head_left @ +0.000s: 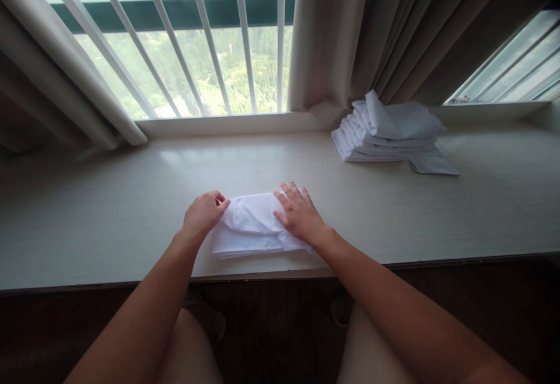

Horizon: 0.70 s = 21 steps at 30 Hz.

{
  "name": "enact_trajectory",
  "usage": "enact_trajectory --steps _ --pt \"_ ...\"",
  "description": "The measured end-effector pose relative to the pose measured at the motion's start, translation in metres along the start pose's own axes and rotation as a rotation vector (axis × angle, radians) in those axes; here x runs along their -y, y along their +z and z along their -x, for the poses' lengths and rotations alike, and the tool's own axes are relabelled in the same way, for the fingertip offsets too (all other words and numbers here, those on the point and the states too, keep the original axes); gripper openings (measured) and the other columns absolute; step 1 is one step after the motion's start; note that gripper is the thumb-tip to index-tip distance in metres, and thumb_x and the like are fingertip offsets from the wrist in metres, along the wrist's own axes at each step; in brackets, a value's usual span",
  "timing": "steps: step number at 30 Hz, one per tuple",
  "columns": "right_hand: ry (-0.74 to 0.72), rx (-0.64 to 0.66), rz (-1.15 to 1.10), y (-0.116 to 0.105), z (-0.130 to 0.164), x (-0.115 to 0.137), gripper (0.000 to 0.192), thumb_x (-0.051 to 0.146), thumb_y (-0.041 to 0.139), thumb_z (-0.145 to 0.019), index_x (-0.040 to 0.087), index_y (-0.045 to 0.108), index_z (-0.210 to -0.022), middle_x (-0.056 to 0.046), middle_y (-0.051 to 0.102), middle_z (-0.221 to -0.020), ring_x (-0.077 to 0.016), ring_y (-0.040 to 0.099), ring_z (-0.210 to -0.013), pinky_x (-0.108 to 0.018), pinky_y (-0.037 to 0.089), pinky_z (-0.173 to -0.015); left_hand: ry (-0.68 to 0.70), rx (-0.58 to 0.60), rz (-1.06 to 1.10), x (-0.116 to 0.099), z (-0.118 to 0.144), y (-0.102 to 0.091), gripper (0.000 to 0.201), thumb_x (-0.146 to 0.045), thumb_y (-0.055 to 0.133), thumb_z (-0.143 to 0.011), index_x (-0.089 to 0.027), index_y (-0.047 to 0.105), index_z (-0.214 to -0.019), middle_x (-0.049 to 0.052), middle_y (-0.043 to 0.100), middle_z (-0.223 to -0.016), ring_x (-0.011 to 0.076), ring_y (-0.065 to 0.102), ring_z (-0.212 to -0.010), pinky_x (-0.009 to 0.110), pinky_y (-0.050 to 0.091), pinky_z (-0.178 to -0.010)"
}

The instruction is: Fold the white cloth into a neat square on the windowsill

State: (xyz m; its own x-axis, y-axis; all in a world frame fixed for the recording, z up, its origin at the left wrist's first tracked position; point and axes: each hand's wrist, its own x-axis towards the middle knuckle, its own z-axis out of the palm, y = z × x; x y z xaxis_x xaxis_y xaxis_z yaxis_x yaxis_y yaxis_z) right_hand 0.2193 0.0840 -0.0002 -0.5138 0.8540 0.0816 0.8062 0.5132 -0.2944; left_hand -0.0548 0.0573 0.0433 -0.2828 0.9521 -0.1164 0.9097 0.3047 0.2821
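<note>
A white folded cloth, perhaps a garment, lies flat near the front edge of the pale ledge, with creases across its top layer. My left hand pinches its far left corner between thumb and fingers. On its right end my right hand rests palm down, fingers spread and stretched out. The cloth's right end is partly hidden under that hand. What kind of cloth item it is, I cannot tell.
A stack of folded white cloths stands at the back right of the ledge, one flap hanging out to the right. Behind are a barred window and grey-brown curtains. The ledge's front edge runs just before my legs.
</note>
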Motion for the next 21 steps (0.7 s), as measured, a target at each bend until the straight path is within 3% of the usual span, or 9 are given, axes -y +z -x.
enact_trajectory --steps 2,5,9,14,17,19,21 --pt "-0.002 0.076 0.03 0.007 0.01 0.009 0.069 0.057 0.046 -0.104 0.024 0.037 -0.164 -0.011 0.017 -0.175 -0.0368 0.01 -0.163 -0.066 0.008 -0.131 -0.02 0.071 0.026 0.002 0.003 0.005 0.033 -0.055 0.057 -0.091 -0.025 0.071 -0.093 0.006 0.075 -0.097 0.0254 0.067 -0.089 0.035 0.049 -0.079" --pt "0.038 0.135 0.035 0.019 0.019 0.011 0.074 0.067 0.036 -0.103 0.032 0.028 -0.167 -0.008 0.009 -0.176 -0.038 0.005 -0.164 -0.073 0.004 -0.127 0.006 0.047 0.073 0.009 0.008 0.02 0.032 -0.054 0.059 -0.091 -0.024 0.069 -0.097 0.007 0.075 -0.099 0.0244 0.067 -0.089 0.033 0.046 -0.078" --pt "0.044 0.1 0.035 0.027 0.022 0.007 0.081 0.076 0.034 -0.099 0.034 0.023 -0.168 -0.007 0.007 -0.176 -0.0383 0.003 -0.164 -0.076 0.002 -0.126 0.019 0.028 0.185 0.022 0.009 0.035 0.025 -0.041 0.06 -0.091 -0.023 0.065 -0.108 0.007 0.076 -0.099 0.0216 0.068 -0.091 0.03 0.047 -0.082" --pt "0.005 0.071 0.025 0.028 0.023 0.005 0.095 0.085 0.038 -0.092 0.03 0.024 -0.168 -0.01 0.009 -0.176 -0.0414 0.004 -0.163 -0.072 -0.001 -0.128 0.009 0.032 0.202 0.032 0.006 0.031 0.021 -0.033 0.057 -0.092 -0.023 0.065 -0.108 0.004 0.076 -0.096 0.0185 0.069 -0.088 0.027 0.049 -0.081" --pt "0.0 0.065 0.027 0.028 0.023 0.005 0.096 0.085 0.041 -0.091 0.03 0.025 -0.168 -0.011 0.01 -0.175 -0.0419 0.003 -0.163 -0.072 -0.001 -0.128 0.004 0.013 0.157 0.021 0.012 0.023 0.025 -0.032 0.055 -0.093 -0.023 0.066 -0.114 0.007 0.075 -0.098 0.0226 0.069 -0.094 0.033 0.052 -0.088" --pt "-0.002 0.059 0.026 0.029 0.023 0.004 0.098 0.086 0.042 -0.09 0.029 0.025 -0.168 -0.011 0.01 -0.175 -0.0419 0.002 -0.163 -0.071 -0.002 -0.128 0.019 -0.075 0.083 0.003 0.024 0.021 0.032 -0.032 0.054 -0.095 -0.023 0.065 -0.123 0.013 0.071 -0.119 0.03 0.065 -0.115 0.044 0.05 -0.102" --pt "-0.002 0.057 0.022 0.03 0.022 0.004 0.1 0.088 0.042 -0.089 0.029 0.025 -0.168 -0.012 0.009 -0.175 -0.042 0.001 -0.163 -0.071 -0.003 -0.128 0.128 -0.225 -0.031 -0.02 0.036 0.023 0.039 -0.036 0.05 -0.099 -0.025 0.063 -0.134 0.015 0.057 -0.147 0.036 0.048 -0.141 0.054 0.041 -0.115"
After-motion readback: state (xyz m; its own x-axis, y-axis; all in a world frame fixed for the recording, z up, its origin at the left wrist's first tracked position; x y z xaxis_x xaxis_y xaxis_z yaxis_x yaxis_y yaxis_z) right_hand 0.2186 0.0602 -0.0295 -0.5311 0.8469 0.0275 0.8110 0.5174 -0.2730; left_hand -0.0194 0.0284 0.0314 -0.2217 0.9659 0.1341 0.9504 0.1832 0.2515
